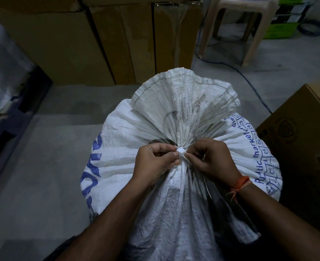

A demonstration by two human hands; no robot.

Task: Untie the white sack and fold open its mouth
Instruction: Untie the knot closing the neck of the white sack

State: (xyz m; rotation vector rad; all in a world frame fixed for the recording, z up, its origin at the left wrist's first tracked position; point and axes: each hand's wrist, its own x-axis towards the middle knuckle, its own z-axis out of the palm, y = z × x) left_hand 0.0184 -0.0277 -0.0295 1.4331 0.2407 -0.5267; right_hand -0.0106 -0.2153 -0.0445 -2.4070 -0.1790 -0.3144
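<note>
A full white woven sack [129,132] with blue print stands on the floor right below me. Its neck is bunched tight and bound by a white plastic tie [180,152] with a small square lock head. Above the tie the sack's mouth [183,102] fans out in pleats. My left hand [155,162] pinches the tie from the left, fingers closed at the lock head. My right hand [212,161] pinches it from the right; an orange thread band circles that wrist. The tie's loose tail hangs down under my right hand.
Tall cardboard boxes [99,40] line the wall behind the sack. A beige plastic stool [236,25] stands at the back right with a dark cable [249,80] on the floor. Another cardboard box [306,138] sits close on the right. A dark rack [14,117] runs along the left.
</note>
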